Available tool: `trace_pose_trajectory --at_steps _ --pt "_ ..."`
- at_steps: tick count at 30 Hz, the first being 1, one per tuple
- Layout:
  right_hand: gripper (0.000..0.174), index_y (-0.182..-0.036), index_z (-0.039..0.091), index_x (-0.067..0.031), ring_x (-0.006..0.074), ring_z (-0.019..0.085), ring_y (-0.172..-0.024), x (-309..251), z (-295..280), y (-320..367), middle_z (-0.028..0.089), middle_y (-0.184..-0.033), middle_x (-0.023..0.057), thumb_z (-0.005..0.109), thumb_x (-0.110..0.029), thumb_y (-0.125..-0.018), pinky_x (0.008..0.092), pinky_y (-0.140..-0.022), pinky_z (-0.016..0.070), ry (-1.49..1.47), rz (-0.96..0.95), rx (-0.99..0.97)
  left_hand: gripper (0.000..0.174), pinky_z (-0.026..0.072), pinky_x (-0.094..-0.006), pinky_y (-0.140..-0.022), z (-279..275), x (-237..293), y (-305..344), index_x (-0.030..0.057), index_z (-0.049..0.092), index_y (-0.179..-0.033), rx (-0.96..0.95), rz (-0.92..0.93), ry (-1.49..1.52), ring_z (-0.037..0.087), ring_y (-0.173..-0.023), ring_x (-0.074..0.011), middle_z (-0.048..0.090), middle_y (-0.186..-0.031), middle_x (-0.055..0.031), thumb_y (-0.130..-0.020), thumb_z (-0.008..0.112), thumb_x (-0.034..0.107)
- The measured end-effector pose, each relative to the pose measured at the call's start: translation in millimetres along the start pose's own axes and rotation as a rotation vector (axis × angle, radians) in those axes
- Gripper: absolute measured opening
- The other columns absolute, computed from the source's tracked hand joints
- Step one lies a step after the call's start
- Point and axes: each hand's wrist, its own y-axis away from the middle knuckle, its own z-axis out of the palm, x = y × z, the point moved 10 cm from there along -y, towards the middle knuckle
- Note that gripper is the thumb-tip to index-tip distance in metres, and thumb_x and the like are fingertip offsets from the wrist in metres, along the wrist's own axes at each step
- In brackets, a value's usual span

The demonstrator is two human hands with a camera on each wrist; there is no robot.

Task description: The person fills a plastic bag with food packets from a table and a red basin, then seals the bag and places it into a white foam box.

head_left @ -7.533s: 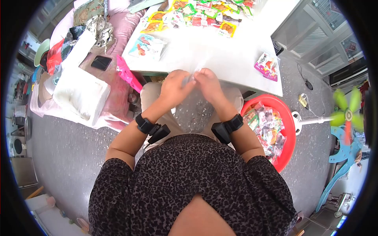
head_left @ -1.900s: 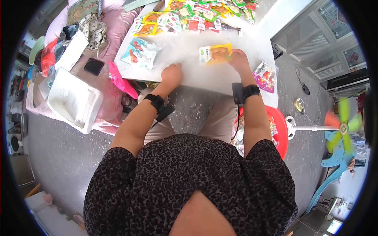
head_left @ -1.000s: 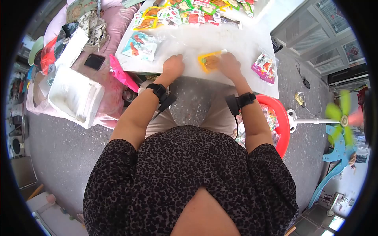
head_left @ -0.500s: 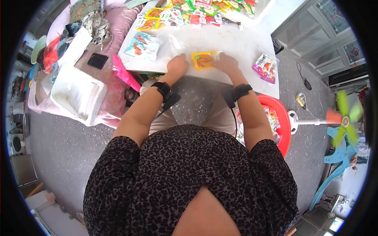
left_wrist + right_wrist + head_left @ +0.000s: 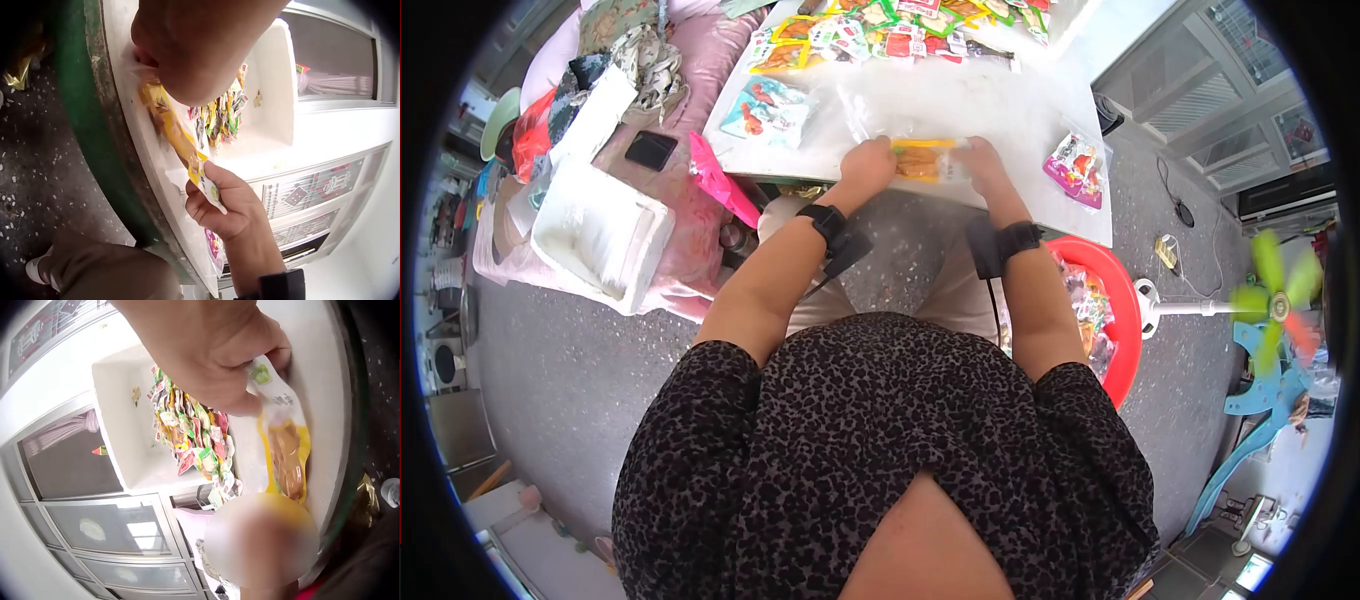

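A yellow-edged snack packet (image 5: 923, 160) with brown food showing through its window is stretched between both hands, low over the white table's front edge. My right hand (image 5: 985, 168) pinches its white end between thumb and fingers, plain in the left wrist view, where that hand (image 5: 231, 203) faces me. My left hand (image 5: 868, 168) has its fingers curled on a clear plastic bag (image 5: 852, 112), part of which sticks up behind the knuckles. The packet's other end (image 5: 156, 97) meets the left fingers amid clear film; the fingertips are mostly hidden.
Several colourful packets (image 5: 920, 38) lie heaped at the table's back, by a white box (image 5: 115, 425). A blue-printed bag (image 5: 765, 112) lies left, a purple packet (image 5: 1075, 172) right. Below the right arm stands a red basin (image 5: 1135, 330) with packets. A fan (image 5: 1278, 305) stands farther right.
Both hands held clear plastic at first. The right hand then brought over the yellow packet, moving it left, while the left hand moved right, so the packet's end now meets the left fingers.
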Motion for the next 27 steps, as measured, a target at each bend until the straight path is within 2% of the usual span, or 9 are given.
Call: trace_pose_trajectory --at_steps 3,6,9,12,14,16,20,25,27 --pt "0.020 -0.092 0.048 0.0038 0.0185 0.056 -0.066 -5 -5 19 0.055 -0.078 0.0115 0.047 0.002 -0.072 0.0297 -0.057 0.0468 -0.258 -0.036 0.179 0.017 0.0417 -0.0410 -0.061 -3 10 6 0.0031 0.049 -0.076 0.071 0.087 -0.043 0.052 -0.072 -0.0329 0.054 -0.073 -0.0168 -0.075 0.040 0.018" --pt "0.020 -0.088 0.048 0.0011 0.0178 0.055 -0.065 -5 -9 27 0.054 -0.076 0.0089 0.052 -0.006 -0.070 0.0296 -0.052 0.0457 -0.354 -0.126 0.248 0.016 0.0425 -0.0400 -0.059 -6 28 13 0.0029 0.048 -0.075 0.061 0.148 -0.065 0.053 -0.071 -0.0319 0.053 -0.073 -0.0156 -0.075 0.041 0.017" --pt "0.013 -0.087 0.047 0.0024 0.0200 0.056 -0.069 4 -1 38 0.054 -0.080 0.0117 0.046 0.002 -0.074 0.0310 -0.057 0.0468 -0.538 -0.077 0.333 0.017 0.0429 -0.0402 -0.058 -13 50 17 0.0030 0.049 -0.075 0.048 0.154 -0.066 0.053 -0.071 -0.0312 0.053 -0.074 -0.0153 -0.075 0.041 0.017" --pt "0.014 -0.087 0.046 0.0029 0.0206 0.055 -0.070 -1 20 29 0.053 -0.080 0.0123 0.045 0.001 -0.073 0.0321 -0.058 0.0468 -0.156 -0.268 0.222 0.018 0.0432 -0.0407 -0.059 -21 66 21 0.0032 0.051 -0.076 0.132 0.190 0.006 0.054 -0.070 -0.0313 0.054 -0.076 -0.0157 -0.075 0.040 0.017" --pt "0.015 -0.087 0.045 0.0033 0.0209 0.055 -0.071 3 37 24 0.053 -0.081 0.0127 0.045 0.000 -0.073 0.0328 -0.059 0.0468 0.100 -0.390 0.142 0.019 0.0434 -0.0406 -0.060 -12 69 23 0.0034 0.052 -0.077 0.062 0.198 -0.055 0.054 -0.071 -0.0320 0.055 -0.078 -0.0166 -0.074 0.040 0.018" --pt "0.016 -0.088 0.045 0.0034 0.0206 0.054 -0.069 7 47 19 0.053 -0.079 0.0124 0.044 -0.001 -0.073 0.0322 -0.057 0.0454 0.143 -0.316 0.072 0.019 0.0436 -0.0404 -0.060 -10 68 26 0.0035 0.054 -0.076 0.039 0.205 -0.078 0.055 -0.071 -0.0324 0.055 -0.079 -0.0172 -0.074 0.041 0.018" --pt "0.017 -0.089 0.046 0.0026 0.0196 0.052 -0.063 18 59 14 0.052 -0.076 0.0110 0.042 -0.004 -0.074 0.0297 -0.048 0.0417 -0.027 0.102 -0.048 0.018 0.0439 -0.0402 -0.058 -22 69 28 0.0042 0.057 -0.071 0.048 0.179 -0.200 0.056 -0.066 -0.0317 0.057 -0.074 -0.0165 -0.070 0.046 0.019" --pt "0.019 -0.094 0.045 -0.0007 0.0224 0.054 -0.066 -7 70 25 0.053 -0.081 0.0114 0.039 -0.006 -0.077 0.0326 -0.048 0.0439 0.334 0.255 -0.172 0.017 0.0445 -0.0396 -0.057 -32 70 31 0.0054 0.058 -0.069 0.093 0.218 -0.188 0.056 -0.061 -0.0302 0.058 -0.071 -0.0146 -0.068 0.049 0.020" --pt "0.019 -0.095 0.044 -0.0001 0.0234 0.053 -0.069 2 68 5 0.052 -0.083 0.0121 0.037 -0.005 -0.078 0.0334 -0.054 0.0449 -0.036 0.152 -0.099 0.017 0.0448 -0.0384 -0.059 -35 71 28 0.0056 0.057 -0.074 0.064 0.220 -0.202 0.056 -0.065 -0.0297 0.058 -0.074 -0.0142 -0.069 0.048 0.019"
